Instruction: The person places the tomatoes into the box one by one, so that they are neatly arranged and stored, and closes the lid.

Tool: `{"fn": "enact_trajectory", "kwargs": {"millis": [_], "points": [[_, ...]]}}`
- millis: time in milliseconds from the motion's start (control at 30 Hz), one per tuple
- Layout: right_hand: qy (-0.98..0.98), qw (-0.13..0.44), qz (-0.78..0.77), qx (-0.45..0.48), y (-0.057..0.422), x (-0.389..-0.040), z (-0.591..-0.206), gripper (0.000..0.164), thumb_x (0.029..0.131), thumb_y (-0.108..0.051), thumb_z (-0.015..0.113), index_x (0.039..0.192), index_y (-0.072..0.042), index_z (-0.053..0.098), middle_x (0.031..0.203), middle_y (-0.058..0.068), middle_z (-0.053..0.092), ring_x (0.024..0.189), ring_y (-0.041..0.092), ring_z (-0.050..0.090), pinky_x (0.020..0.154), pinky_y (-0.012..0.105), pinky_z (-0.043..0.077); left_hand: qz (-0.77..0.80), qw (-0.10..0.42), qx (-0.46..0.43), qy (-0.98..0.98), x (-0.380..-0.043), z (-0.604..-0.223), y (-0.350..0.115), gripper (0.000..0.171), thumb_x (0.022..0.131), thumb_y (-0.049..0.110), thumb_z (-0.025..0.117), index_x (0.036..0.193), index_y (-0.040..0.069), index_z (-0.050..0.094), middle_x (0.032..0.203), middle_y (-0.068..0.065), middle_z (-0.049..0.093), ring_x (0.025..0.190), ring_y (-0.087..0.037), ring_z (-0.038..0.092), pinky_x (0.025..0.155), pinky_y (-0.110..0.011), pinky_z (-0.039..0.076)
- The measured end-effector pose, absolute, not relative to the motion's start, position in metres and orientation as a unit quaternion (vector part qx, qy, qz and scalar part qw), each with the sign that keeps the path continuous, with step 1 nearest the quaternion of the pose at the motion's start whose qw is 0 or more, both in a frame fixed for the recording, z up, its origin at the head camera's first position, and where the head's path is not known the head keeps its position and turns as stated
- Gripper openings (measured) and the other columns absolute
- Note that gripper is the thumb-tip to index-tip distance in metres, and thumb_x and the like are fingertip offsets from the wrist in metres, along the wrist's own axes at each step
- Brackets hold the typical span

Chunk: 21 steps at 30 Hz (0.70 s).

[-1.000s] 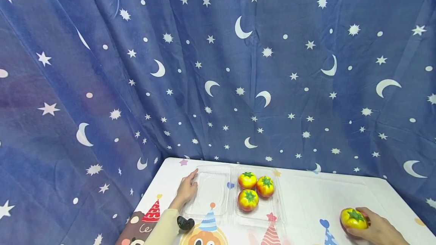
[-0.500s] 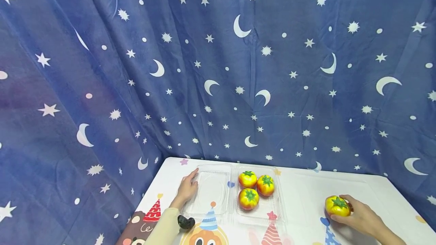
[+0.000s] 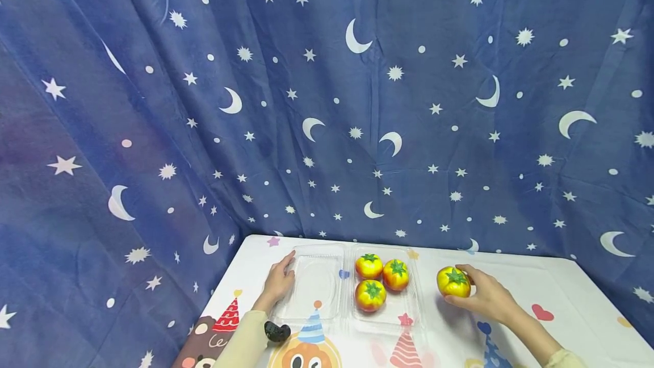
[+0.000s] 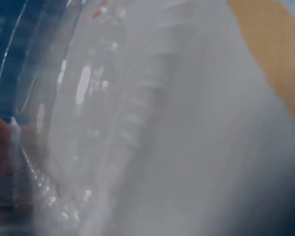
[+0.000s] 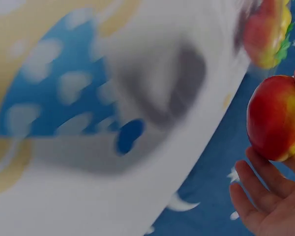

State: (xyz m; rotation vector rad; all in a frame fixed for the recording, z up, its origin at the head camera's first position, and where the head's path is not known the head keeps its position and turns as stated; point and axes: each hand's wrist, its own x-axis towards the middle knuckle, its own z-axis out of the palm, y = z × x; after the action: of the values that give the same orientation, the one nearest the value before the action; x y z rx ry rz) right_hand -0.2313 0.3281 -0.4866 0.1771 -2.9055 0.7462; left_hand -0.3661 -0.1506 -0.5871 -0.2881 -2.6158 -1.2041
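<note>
My right hand (image 3: 487, 294) pinches a yellow-and-red toy tomato (image 3: 453, 282) with a green calyx, held above the table to the right of a clear plastic clamshell box (image 3: 419, 317). In the right wrist view, thumb and fingertips hold that tomato's red side, and the lower fingers spread free. Three similar toy tomatoes (image 3: 370, 295) sit in the box's right half. The left half (image 3: 315, 285) lies unfolded flat. Along its left edge rests my left hand (image 3: 279, 284), index finger extended; its other fingers are partly hidden. The left wrist view shows mostly blurred clear plastic.
A white tablecloth (image 3: 541, 288) with party-hat and animal prints covers the table. Behind and at left hangs a dark blue curtain (image 3: 327, 101) with white moons and stars. A black band-like object (image 3: 277, 332) sits at my left wrist.
My right hand has carried the toy tomato leftward and away from me, from the table's right side toward the box. My left hand and the three boxed tomatoes stay in place.
</note>
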Motion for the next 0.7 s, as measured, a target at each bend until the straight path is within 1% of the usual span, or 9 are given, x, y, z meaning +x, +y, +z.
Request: {"fn": "enact_trajectory", "kwargs": {"millis": [133, 233, 467, 600, 700], "points": [[-0.958, 0.094, 0.256, 0.09, 0.307, -0.238, -0.482, 0.08, 0.07, -0.044, 0.086, 0.129, 0.002, 0.056, 0.108, 0.016, 0.068, 0.094, 0.032, 0.065, 0.071, 0.048, 0.054, -0.414, 0.128, -0.104, -0.895, -0.366, -0.587, -0.151, 0.054, 0.088, -0.004, 0.053, 0.141, 0.002, 0.052, 0.129, -0.023, 0.061, 0.12, -0.047, 0.05, 0.102, -0.057, 0.04], [-0.954, 0.102, 0.263, 0.104, 0.294, -0.243, -0.481, 0.08, 0.07, -0.045, 0.085, 0.13, 0.001, 0.057, 0.11, 0.014, 0.068, 0.095, 0.031, 0.065, 0.072, 0.048, 0.054, -0.416, 0.13, -0.106, -0.894, -0.365, -0.588, -0.152, 0.054, 0.087, -0.004, 0.054, 0.141, 0.002, 0.052, 0.129, -0.023, 0.062, 0.12, -0.047, 0.05, 0.103, -0.058, 0.039], [-0.951, 0.09, 0.273, 0.111, 0.267, -0.248, -0.484, 0.081, 0.069, -0.046, 0.085, 0.13, -0.001, 0.057, 0.113, 0.015, 0.068, 0.098, 0.032, 0.065, 0.078, 0.052, 0.054, -0.414, 0.131, -0.106, -0.895, -0.363, -0.588, -0.153, 0.054, 0.086, -0.005, 0.054, 0.14, 0.002, 0.053, 0.128, -0.022, 0.062, 0.119, -0.047, 0.05, 0.101, -0.059, 0.039], [-0.952, 0.08, 0.271, 0.114, 0.253, -0.247, -0.488, 0.081, 0.069, -0.046, 0.085, 0.13, -0.002, 0.057, 0.115, 0.015, 0.067, 0.099, 0.031, 0.064, 0.079, 0.052, 0.054, -0.411, 0.131, -0.106, -0.896, -0.364, -0.588, -0.153, 0.054, 0.086, -0.005, 0.054, 0.14, 0.002, 0.053, 0.129, -0.022, 0.062, 0.12, -0.047, 0.05, 0.103, -0.059, 0.038], [-0.955, 0.067, 0.268, 0.112, 0.245, -0.246, -0.493, 0.081, 0.069, -0.046, 0.086, 0.131, -0.002, 0.057, 0.115, 0.016, 0.067, 0.1, 0.033, 0.064, 0.081, 0.054, 0.053, -0.413, 0.128, -0.106, -0.896, -0.365, -0.588, -0.153, 0.054, 0.087, -0.004, 0.054, 0.14, 0.002, 0.052, 0.129, -0.022, 0.062, 0.121, -0.048, 0.05, 0.104, -0.059, 0.037]]}}
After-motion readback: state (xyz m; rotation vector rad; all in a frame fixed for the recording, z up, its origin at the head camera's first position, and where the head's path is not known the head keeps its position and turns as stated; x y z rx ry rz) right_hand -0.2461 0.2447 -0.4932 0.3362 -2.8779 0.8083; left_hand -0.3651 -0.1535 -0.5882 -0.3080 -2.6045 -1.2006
